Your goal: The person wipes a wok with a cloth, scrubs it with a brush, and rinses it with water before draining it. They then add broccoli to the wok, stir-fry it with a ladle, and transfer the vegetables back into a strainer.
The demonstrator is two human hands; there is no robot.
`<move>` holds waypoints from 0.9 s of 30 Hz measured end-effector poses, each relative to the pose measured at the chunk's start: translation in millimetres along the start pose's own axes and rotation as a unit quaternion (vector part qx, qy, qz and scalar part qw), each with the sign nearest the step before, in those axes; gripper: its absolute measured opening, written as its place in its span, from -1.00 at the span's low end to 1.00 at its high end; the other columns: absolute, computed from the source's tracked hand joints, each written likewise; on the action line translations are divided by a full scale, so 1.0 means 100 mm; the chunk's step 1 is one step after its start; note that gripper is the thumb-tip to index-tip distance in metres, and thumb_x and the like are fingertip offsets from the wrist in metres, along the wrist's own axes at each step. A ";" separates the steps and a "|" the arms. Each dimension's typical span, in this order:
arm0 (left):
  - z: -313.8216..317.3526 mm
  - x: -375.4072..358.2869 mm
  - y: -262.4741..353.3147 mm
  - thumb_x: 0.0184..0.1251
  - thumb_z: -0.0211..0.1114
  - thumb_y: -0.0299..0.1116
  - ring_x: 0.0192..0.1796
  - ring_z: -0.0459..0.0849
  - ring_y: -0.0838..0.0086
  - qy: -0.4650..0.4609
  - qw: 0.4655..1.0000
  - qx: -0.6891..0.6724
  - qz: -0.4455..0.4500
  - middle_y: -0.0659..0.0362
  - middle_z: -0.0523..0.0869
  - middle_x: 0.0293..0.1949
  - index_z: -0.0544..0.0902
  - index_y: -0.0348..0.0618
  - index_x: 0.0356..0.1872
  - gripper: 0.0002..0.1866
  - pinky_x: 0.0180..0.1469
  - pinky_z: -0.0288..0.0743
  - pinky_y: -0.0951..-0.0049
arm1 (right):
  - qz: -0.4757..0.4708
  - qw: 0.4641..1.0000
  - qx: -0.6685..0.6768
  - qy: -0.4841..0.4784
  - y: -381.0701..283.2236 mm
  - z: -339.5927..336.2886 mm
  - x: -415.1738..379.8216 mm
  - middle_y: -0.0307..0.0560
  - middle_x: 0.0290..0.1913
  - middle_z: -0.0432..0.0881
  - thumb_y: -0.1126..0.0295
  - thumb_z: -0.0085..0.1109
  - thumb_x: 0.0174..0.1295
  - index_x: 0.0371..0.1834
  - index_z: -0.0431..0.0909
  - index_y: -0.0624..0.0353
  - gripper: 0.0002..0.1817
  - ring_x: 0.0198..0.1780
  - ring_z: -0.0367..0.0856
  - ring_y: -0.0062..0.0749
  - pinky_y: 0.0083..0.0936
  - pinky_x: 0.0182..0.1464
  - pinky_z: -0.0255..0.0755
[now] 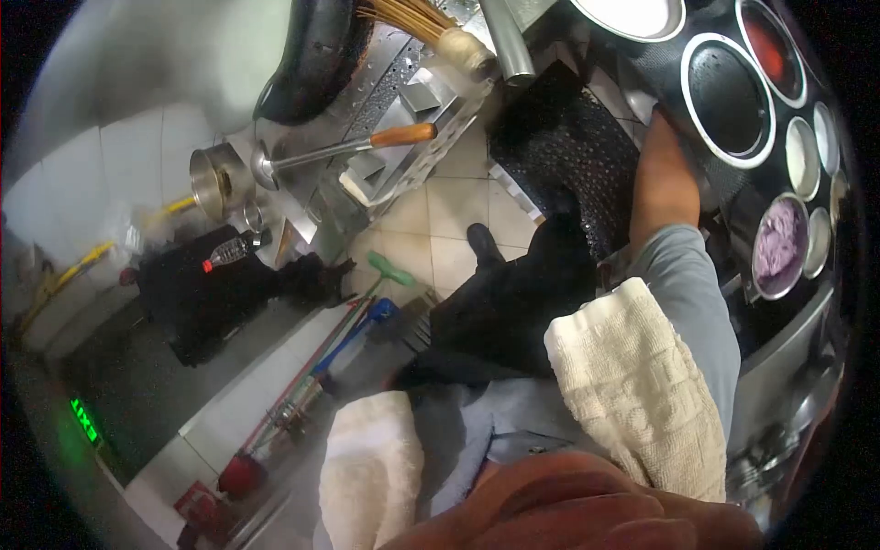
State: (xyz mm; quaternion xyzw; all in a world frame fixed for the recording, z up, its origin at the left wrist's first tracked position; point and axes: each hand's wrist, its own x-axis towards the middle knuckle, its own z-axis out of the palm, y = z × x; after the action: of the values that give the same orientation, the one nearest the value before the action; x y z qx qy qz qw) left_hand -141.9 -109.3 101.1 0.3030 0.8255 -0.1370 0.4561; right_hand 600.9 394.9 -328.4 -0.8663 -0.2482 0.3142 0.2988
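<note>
Bowl with the white rim (pixel 727 99) is just to the right of the right hand (pixel 653 119), its long axis slanting upper left to lower right. Right's the nearer one, left hand's out of view. Can't tell what either hand's fingers are doing, tbh.

Grey short-sleeved shirt (pixel 689 289), cream terry towelling (pixel 642 390) over both shoulders, black lower clothing (pixel 513 330), dark shoe (pixel 484 245).

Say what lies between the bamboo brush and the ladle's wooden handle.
The head view shows a metal tray between the bamboo brush and the ladle's wooden handle.
</note>
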 end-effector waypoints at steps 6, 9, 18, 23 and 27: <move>0.38 -0.27 0.01 0.25 0.29 -0.29 0.11 0.64 0.13 0.009 1.000 0.027 0.004 0.03 0.70 0.00 0.65 -0.12 -0.04 -0.72 0.17 0.50 0.19 | -0.074 0.990 -0.101 -0.064 -0.09 0.41 0.50 -0.06 -0.24 0.63 0.32 0.07 0.30 -0.25 0.64 0.29 -0.75 -0.33 0.57 -0.36 -0.39 -0.22 0.53; 0.29 -0.37 0.18 0.40 0.18 -0.03 -0.05 0.67 0.10 -0.036 0.989 0.086 0.117 0.07 0.70 -0.07 0.64 -0.07 0.05 -0.61 0.08 0.55 0.09 | -0.128 0.974 -0.145 -0.119 -0.02 0.58 0.63 -0.08 -0.26 0.62 0.31 0.08 0.30 -0.25 0.64 0.29 -0.75 -0.38 0.56 -0.37 -0.41 -0.24 0.52; 0.22 -0.04 1.10 0.38 0.25 -0.06 -0.01 0.72 0.31 0.032 0.998 -0.050 0.023 0.05 0.77 -0.08 0.65 -0.12 0.10 -0.58 0.05 0.54 0.29 | 0.001 0.948 0.082 -0.306 -0.65 -0.34 -2.66 -0.19 -0.26 0.67 0.48 -0.08 0.40 0.11 0.59 0.11 -0.69 -0.43 0.60 -0.52 -0.53 -0.48 0.42; -0.38 0.18 1.92 0.36 0.24 -0.05 -0.01 0.71 0.29 0.173 0.947 -0.248 0.110 -0.02 0.76 -0.10 0.66 -0.21 0.05 -0.55 0.08 0.52 0.30 | -0.340 0.804 -0.080 -0.481 -2.58 -0.78 -4.44 0.10 -0.07 0.70 0.58 0.05 0.20 0.08 0.62 0.18 -0.63 -0.02 0.70 -0.10 -0.35 0.05 0.54; -1.10 0.52 2.49 0.33 0.26 -0.08 -0.03 0.72 0.19 0.280 0.890 -0.322 0.158 -0.07 0.76 -0.13 0.68 -0.26 -0.04 -0.58 0.08 0.52 0.28 | -0.528 0.708 -0.069 -0.465 -3.59 -0.56 -4.98 0.11 -0.08 0.69 0.50 0.13 0.22 0.02 0.64 0.17 -0.70 -0.01 0.67 0.00 -0.31 0.06 0.53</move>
State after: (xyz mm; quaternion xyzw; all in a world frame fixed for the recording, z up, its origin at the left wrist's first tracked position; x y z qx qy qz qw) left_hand -81.1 159.1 130.1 0.2919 0.8588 0.3011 0.2944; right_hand 213.8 318.0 145.7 -0.3569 -0.7934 0.4499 0.2017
